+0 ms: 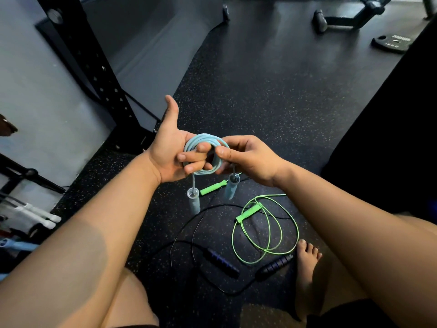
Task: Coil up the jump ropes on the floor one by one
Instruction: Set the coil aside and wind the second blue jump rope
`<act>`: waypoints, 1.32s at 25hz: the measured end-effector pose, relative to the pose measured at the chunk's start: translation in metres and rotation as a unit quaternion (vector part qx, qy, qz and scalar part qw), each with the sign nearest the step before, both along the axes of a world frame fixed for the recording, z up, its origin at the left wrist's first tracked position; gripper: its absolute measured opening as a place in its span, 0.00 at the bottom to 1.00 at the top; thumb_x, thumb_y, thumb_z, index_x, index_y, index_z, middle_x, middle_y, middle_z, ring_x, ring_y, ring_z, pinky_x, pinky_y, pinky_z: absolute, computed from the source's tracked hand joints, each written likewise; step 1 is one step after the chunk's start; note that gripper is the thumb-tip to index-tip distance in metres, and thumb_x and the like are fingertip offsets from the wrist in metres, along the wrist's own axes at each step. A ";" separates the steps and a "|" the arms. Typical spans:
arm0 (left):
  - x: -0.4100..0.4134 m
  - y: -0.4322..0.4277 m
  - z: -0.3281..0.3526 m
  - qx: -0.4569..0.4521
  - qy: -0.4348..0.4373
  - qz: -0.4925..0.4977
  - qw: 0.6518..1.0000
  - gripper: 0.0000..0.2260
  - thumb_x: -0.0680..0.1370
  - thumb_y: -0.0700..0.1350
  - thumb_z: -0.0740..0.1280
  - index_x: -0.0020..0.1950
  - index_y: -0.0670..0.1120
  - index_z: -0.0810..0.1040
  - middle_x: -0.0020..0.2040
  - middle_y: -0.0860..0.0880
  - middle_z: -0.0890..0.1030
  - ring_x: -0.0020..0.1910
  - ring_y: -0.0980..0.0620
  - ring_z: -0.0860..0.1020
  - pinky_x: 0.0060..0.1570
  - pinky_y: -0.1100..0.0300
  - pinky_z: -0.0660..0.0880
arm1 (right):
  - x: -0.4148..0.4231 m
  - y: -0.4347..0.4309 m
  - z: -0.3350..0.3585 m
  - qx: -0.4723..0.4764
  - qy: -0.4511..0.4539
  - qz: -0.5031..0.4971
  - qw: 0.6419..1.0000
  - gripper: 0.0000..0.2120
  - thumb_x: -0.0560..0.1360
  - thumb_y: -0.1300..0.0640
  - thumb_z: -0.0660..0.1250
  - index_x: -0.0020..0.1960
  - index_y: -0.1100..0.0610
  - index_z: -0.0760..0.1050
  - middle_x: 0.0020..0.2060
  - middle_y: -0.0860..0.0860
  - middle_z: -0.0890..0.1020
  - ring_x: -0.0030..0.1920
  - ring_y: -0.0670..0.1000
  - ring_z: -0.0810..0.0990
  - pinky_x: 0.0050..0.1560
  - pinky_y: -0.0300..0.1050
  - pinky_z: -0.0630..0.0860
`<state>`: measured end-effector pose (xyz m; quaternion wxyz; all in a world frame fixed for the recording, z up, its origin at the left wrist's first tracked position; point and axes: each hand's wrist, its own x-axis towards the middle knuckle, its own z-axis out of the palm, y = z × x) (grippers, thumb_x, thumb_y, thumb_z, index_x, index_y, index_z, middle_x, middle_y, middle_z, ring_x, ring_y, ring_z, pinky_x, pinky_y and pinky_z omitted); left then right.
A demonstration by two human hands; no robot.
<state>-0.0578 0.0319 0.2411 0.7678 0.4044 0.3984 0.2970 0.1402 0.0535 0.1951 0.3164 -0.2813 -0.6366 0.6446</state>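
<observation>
- left hand (169,155) grip wrapped through the coiled blue rope (205,154); thumb raised
- right hand (246,157) grip pinches the coil's right side
- green rope (266,229) and black rope (212,259) lie loose on the floor (272,91), near

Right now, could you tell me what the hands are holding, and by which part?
Both hold the light blue jump rope by its coil: left hand through the loops, right hand pinching its right side. Its handles hang free.

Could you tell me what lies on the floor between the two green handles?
In the head view, only bare speckled floor and a thin stretch of black cord lie between the upper green handle and the lower green handle.
</observation>
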 end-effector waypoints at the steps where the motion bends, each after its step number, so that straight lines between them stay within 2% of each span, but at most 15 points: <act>1: 0.001 0.001 -0.001 -0.003 0.017 0.009 1.000 0.47 0.64 0.84 0.33 0.28 0.44 0.69 0.16 0.51 0.60 0.16 0.49 0.64 0.44 0.56 0.77 | -0.001 0.000 -0.002 0.005 -0.012 -0.008 1.000 0.11 0.78 0.58 0.68 0.58 0.61 0.80 0.42 0.54 0.85 0.40 0.53 0.83 0.49 0.48 0.80; 3: 0.005 0.000 -0.001 -0.003 0.045 0.038 0.998 0.46 0.66 0.83 0.33 0.27 0.44 0.68 0.16 0.50 0.59 0.15 0.49 0.62 0.39 0.58 0.77 | -0.002 0.000 -0.004 0.016 -0.030 -0.023 0.999 0.12 0.78 0.58 0.69 0.58 0.64 0.80 0.43 0.58 0.85 0.43 0.58 0.83 0.54 0.58 0.79; 5: 0.009 0.000 -0.002 -0.002 0.066 0.072 0.995 0.45 0.68 0.82 0.34 0.27 0.43 0.66 0.16 0.49 0.59 0.14 0.50 0.61 0.28 0.63 0.74 | -0.002 0.001 -0.005 0.021 -0.041 -0.033 0.998 0.13 0.78 0.58 0.69 0.58 0.65 0.81 0.45 0.64 0.84 0.45 0.60 0.83 0.58 0.65 0.78; 6: 0.011 0.000 -0.002 0.002 0.077 0.088 0.993 0.44 0.68 0.82 0.35 0.27 0.43 0.66 0.16 0.49 0.59 0.14 0.50 0.60 0.23 0.64 0.70 | -0.002 0.002 -0.005 0.023 -0.046 -0.038 0.998 0.13 0.78 0.57 0.70 0.57 0.65 0.81 0.46 0.67 0.84 0.45 0.60 0.83 0.59 0.67 0.77; 8: 0.013 0.003 -0.008 0.020 0.108 0.121 0.987 0.44 0.69 0.82 0.36 0.26 0.43 0.66 0.17 0.48 0.60 0.15 0.50 0.59 0.21 0.63 0.64 | -0.004 0.002 -0.004 0.030 -0.055 -0.047 0.997 0.12 0.78 0.57 0.71 0.56 0.64 0.82 0.47 0.68 0.84 0.44 0.59 0.82 0.58 0.65 0.78; 11: 0.015 0.009 -0.020 0.084 0.205 0.210 0.952 0.43 0.70 0.82 0.40 0.25 0.45 0.67 0.19 0.48 0.62 0.18 0.49 0.60 0.25 0.57 0.59 | -0.005 0.000 -0.004 0.052 -0.084 -0.056 0.994 0.10 0.78 0.57 0.71 0.54 0.63 0.82 0.37 0.54 0.85 0.39 0.50 0.82 0.50 0.53 0.81; 14: 0.015 0.015 -0.029 0.110 0.256 0.237 0.931 0.40 0.72 0.81 0.43 0.26 0.46 0.67 0.21 0.48 0.64 0.21 0.50 0.62 0.27 0.56 0.61 | -0.006 0.000 -0.007 0.051 -0.097 -0.061 0.992 0.09 0.79 0.56 0.69 0.55 0.61 0.82 0.37 0.47 0.84 0.37 0.46 0.81 0.44 0.45 0.78; 16: 0.015 0.020 -0.032 0.111 0.221 0.202 0.948 0.37 0.74 0.79 0.46 0.31 0.47 0.71 0.23 0.50 0.65 0.23 0.51 0.64 0.29 0.57 0.64 | -0.004 0.005 -0.011 0.042 -0.087 -0.079 0.992 0.09 0.81 0.55 0.67 0.56 0.59 0.81 0.38 0.48 0.82 0.35 0.46 0.78 0.43 0.49 0.75; 17: 0.014 0.023 -0.033 0.112 0.180 0.190 0.959 0.33 0.76 0.75 0.51 0.36 0.47 0.73 0.24 0.50 0.66 0.24 0.51 0.66 0.30 0.58 0.66 | -0.003 0.008 -0.013 0.035 -0.076 -0.091 0.992 0.09 0.81 0.55 0.66 0.56 0.58 0.81 0.38 0.49 0.81 0.34 0.46 0.77 0.43 0.51 0.72; 19: 0.013 0.025 -0.033 0.124 0.098 0.184 0.970 0.20 0.77 0.62 0.60 0.47 0.45 0.74 0.28 0.50 0.70 0.28 0.51 0.69 0.35 0.58 0.69 | -0.001 0.014 -0.015 0.018 -0.056 -0.114 0.992 0.09 0.82 0.54 0.64 0.56 0.57 0.81 0.38 0.50 0.79 0.33 0.47 0.75 0.43 0.52 0.70; 21: 0.012 0.024 -0.033 0.135 0.069 0.199 0.968 0.14 0.75 0.51 0.63 0.54 0.42 0.73 0.33 0.48 0.74 0.32 0.51 0.73 0.37 0.58 0.71 | -0.002 0.017 -0.015 0.006 -0.040 -0.127 0.991 0.10 0.83 0.54 0.63 0.56 0.55 0.82 0.38 0.50 0.79 0.32 0.47 0.74 0.43 0.53 0.70; 25: 0.008 0.010 -0.033 0.159 0.096 0.228 0.956 0.12 0.73 0.45 0.64 0.55 0.46 0.72 0.43 0.45 0.76 0.35 0.52 0.76 0.40 0.60 0.74 | -0.009 0.013 -0.020 -0.006 -0.027 -0.136 0.990 0.10 0.82 0.53 0.64 0.56 0.55 0.83 0.36 0.48 0.80 0.32 0.48 0.73 0.43 0.54 0.70; 28: 0.000 -0.005 -0.030 0.167 0.112 0.225 0.953 0.13 0.70 0.42 0.62 0.55 0.47 0.72 0.46 0.45 0.77 0.36 0.53 0.76 0.43 0.59 0.74 | -0.020 0.005 -0.022 -0.007 -0.024 -0.138 0.990 0.12 0.82 0.53 0.65 0.58 0.58 0.83 0.34 0.47 0.79 0.33 0.47 0.71 0.40 0.49 0.72; 30: -0.011 -0.016 -0.026 0.180 0.132 0.224 0.949 0.12 0.74 0.38 0.60 0.57 0.47 0.72 0.46 0.46 0.77 0.38 0.53 0.76 0.45 0.60 0.75 | -0.031 -0.003 -0.019 -0.003 -0.017 -0.137 0.990 0.12 0.82 0.54 0.64 0.58 0.59 0.82 0.34 0.48 0.78 0.33 0.47 0.69 0.37 0.44 0.72; 33: -0.040 -0.039 -0.021 0.194 0.175 0.193 0.946 0.15 0.81 0.31 0.58 0.61 0.48 0.71 0.49 0.46 0.78 0.41 0.54 0.78 0.52 0.58 0.76 | -0.051 -0.022 -0.017 0.015 -0.019 -0.114 0.993 0.11 0.82 0.54 0.64 0.55 0.57 0.83 0.34 0.53 0.74 0.34 0.48 0.69 0.37 0.43 0.70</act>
